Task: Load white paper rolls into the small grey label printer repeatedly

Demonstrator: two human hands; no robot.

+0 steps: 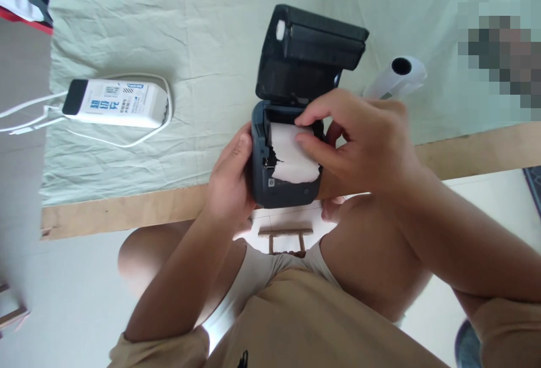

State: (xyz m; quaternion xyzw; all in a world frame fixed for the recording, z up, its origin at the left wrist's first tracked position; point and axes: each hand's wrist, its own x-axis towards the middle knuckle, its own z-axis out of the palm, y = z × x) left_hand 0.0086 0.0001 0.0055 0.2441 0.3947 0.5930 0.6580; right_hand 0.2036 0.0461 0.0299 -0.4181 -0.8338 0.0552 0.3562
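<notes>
A dark portable label printer [287, 196] is at the table's front edge, its black lid [313, 47] swung up and back. Inside its bay sits a white paper roll [291, 148], with a ragged torn end hanging toward me over the front. My left hand [232, 173] grips the printer's left side, thumb along the edge. From the right, my right hand [363, 137] reaches into the bay, thumb and index finger bent against the paper roll. Its other fingers are partly hidden behind the hand and the printer's right side.
Behind my right hand stands a white roll with a black core [401, 72], seemingly in clear wrap. A white power strip [120, 103] with cables lies at left on the pale green cloth [203, 35]. The wooden table edge [169, 202] runs above my knees. A pixelated patch covers the upper right.
</notes>
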